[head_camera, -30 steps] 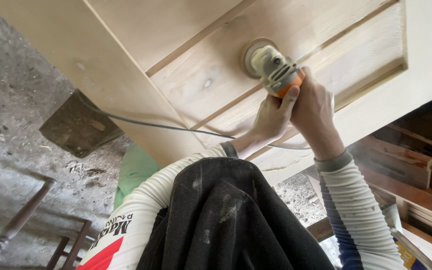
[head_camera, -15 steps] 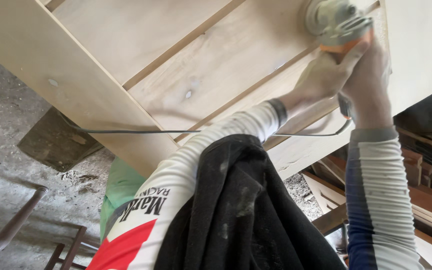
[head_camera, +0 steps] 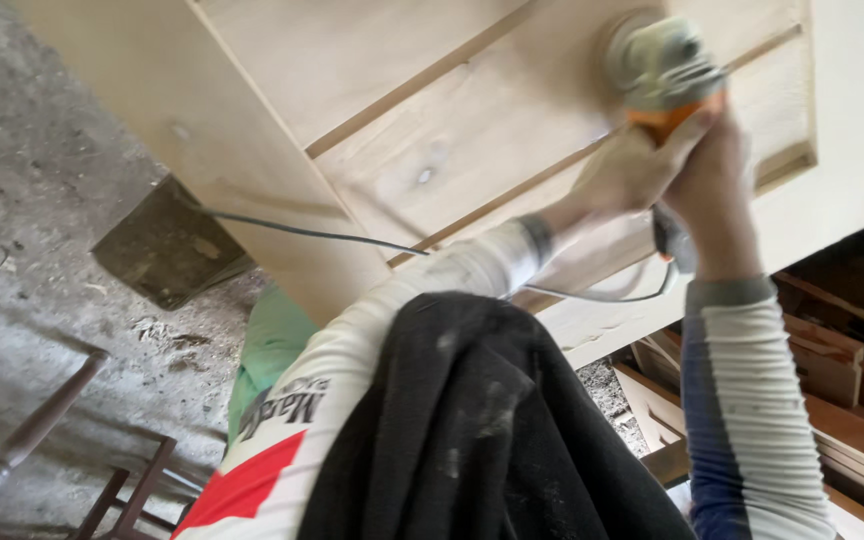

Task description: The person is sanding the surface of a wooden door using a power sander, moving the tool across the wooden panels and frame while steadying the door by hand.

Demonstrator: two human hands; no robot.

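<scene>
1. While dust blurs the view, both hands are wrapped around the grey-and-orange sander [head_camera: 664,72], its round pad pressed flat on the pale wooden door panel [head_camera: 472,130].
2. Left hand [head_camera: 632,165] grips the orange body from below, fingers closed round it.
3. Right hand [head_camera: 714,170] is clamped on the tool's rear, just beside the left, the two touching.
4. Sander sits at the panel's upper right, near the raised frame edge [head_camera: 852,110].
5. Black power cord [head_camera: 352,240] trails from the tool's tail, loops under the wrists and runs left across the door's side.
6. Dark cloth [head_camera: 472,430] drapes over the left sleeve.
7. Below: concrete floor [head_camera: 42,250], turned chair legs [head_camera: 22,440], stacked timber [head_camera: 832,380] at right.
</scene>
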